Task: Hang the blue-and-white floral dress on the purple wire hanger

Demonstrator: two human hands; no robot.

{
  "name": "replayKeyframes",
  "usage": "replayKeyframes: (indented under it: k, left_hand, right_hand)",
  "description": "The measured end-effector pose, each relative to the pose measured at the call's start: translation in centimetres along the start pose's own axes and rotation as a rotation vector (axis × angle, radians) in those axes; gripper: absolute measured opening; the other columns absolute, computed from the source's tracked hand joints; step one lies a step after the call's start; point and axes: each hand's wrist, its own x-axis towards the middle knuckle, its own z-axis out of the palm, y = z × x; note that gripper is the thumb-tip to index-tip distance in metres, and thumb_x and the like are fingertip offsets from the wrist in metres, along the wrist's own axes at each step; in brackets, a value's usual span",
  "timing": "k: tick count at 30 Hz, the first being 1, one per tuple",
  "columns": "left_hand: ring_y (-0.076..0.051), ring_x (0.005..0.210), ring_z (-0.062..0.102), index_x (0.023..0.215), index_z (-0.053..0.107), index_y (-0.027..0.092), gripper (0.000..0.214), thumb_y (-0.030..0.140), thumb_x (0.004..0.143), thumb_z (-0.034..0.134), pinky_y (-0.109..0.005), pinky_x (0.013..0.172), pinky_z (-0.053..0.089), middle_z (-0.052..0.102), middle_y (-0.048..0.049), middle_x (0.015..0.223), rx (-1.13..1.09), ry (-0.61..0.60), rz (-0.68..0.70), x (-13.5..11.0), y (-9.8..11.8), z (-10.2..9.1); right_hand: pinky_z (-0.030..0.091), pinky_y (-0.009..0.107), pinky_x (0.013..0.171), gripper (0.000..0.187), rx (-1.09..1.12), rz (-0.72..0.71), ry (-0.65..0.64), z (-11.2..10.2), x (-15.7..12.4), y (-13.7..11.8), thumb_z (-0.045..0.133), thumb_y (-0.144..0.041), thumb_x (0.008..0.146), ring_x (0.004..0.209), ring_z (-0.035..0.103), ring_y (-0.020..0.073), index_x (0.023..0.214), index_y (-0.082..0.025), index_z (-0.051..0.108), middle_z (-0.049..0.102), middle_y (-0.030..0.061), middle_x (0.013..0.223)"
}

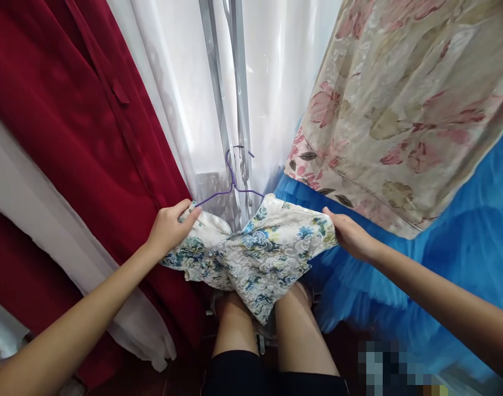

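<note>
A white garment with a blue and green floral print (255,250) hangs on a purple wire hanger (232,184) in front of me, spread out between my hands. My left hand (169,226) is closed on the garment's left shoulder, where the hanger's arm goes in. My right hand (347,234) grips the garment's right edge. The hanger's hook stands free in front of a metal rack post (218,99). The garment's lower part drapes down over my bare legs (276,330).
A dark red dress (70,121) with white fabric hangs at the left. A sheer white curtain (276,77) fills the middle. A beige dress with pink flowers (400,110) and a blue tulle skirt (462,247) hang at the right.
</note>
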Motion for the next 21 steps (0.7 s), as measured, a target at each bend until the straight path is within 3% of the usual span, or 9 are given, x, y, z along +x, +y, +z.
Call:
replayKeyframes:
  k: [3,6,8,10,13,15,18,21]
  left_hand:
    - [-0.012,0.055,0.037,0.07,0.044,0.02,0.039,0.046,0.099,0.048,-0.027,0.059,0.025,0.037,0.0043,0.058,0.079,-0.042,-0.052,0.1,1.0,-0.2]
    - [-0.014,0.057,0.04,0.072,0.045,0.021,0.04,0.049,0.101,0.042,-0.027,0.059,0.026,0.041,0.0036,0.058,0.078,-0.099,-0.112,0.3,1.2,-0.6]
    - [-0.015,0.058,0.043,0.072,0.046,0.021,0.042,0.052,0.101,0.041,-0.027,0.059,0.028,0.045,0.0028,0.06,0.042,-0.114,-0.131,0.5,1.1,-1.0]
    - [-0.016,0.059,0.045,0.069,0.047,0.021,0.045,0.055,0.099,0.041,-0.027,0.059,0.03,0.047,0.002,0.061,-0.017,-0.174,-0.151,0.6,1.0,-1.4]
    - [-0.017,0.06,0.047,0.068,0.047,0.021,0.046,0.056,0.097,0.042,-0.028,0.059,0.031,0.05,0.0013,0.06,-0.047,-0.251,-0.179,0.5,0.4,-1.4]
    - [-0.019,0.064,0.052,0.072,0.05,0.021,0.041,0.053,0.097,0.043,-0.027,0.061,0.033,0.056,0.0005,0.065,-0.022,-0.204,-0.194,0.3,-0.3,-1.1]
    - [-0.019,0.068,0.055,0.075,0.052,0.021,0.039,0.052,0.097,0.043,-0.027,0.063,0.035,0.06,-0.0008,0.07,-0.017,-0.107,-0.226,0.3,-1.6,-0.1]
    - [-0.018,0.067,0.053,0.073,0.051,0.021,0.042,0.053,0.098,0.041,-0.026,0.063,0.034,0.059,-0.0002,0.069,-0.024,-0.088,-0.23,0.7,-2.4,1.1]
  right_hand:
    - [0.045,0.03,0.05,0.057,-0.037,-0.03,0.14,1.5,-0.7,-1.6,0.063,-0.077,0.081,0.052,0.06,0.0208,0.065,-0.023,0.064,0.062,0.0023,0.052]
    - [0.039,0.03,0.044,0.058,0.014,-0.099,0.251,3.0,0.3,-3.3,0.062,-0.078,0.082,0.044,0.05,0.0174,0.059,-0.025,0.053,0.053,-0.0008,0.046]
    - [0.042,0.03,0.045,0.053,0.099,-0.141,0.335,3.9,1.8,-4.6,0.068,-0.072,0.08,0.045,0.05,0.0175,0.061,-0.026,0.05,0.051,-0.0025,0.046]
    - [0.05,0.032,0.053,0.045,0.214,-0.131,0.376,4.7,3.5,-6.0,0.072,-0.066,0.079,0.054,0.059,0.0215,0.066,-0.027,0.052,0.054,-0.0021,0.049]
    - [0.058,0.037,0.07,0.038,0.355,-0.157,0.327,6.6,4.7,-7.6,0.067,-0.063,0.079,0.074,0.069,0.0282,0.073,-0.027,0.055,0.06,0.0008,0.056]
    - [0.058,0.038,0.073,0.039,0.372,-0.247,0.276,8.3,3.9,-7.9,0.065,-0.063,0.079,0.077,0.068,0.0281,0.074,-0.027,0.052,0.057,0.0006,0.057]
    - [0.057,0.036,0.076,0.041,0.249,-0.379,0.22,10.4,1.3,-7.4,0.063,-0.065,0.083,0.083,0.067,0.0269,0.077,-0.026,0.053,0.06,0.0012,0.066]
    - [0.056,0.034,0.083,0.039,0.077,-0.467,0.193,10.9,-0.5,-7.5,0.06,-0.064,0.089,0.098,0.067,0.0276,0.085,-0.026,0.06,0.069,0.0038,0.086]
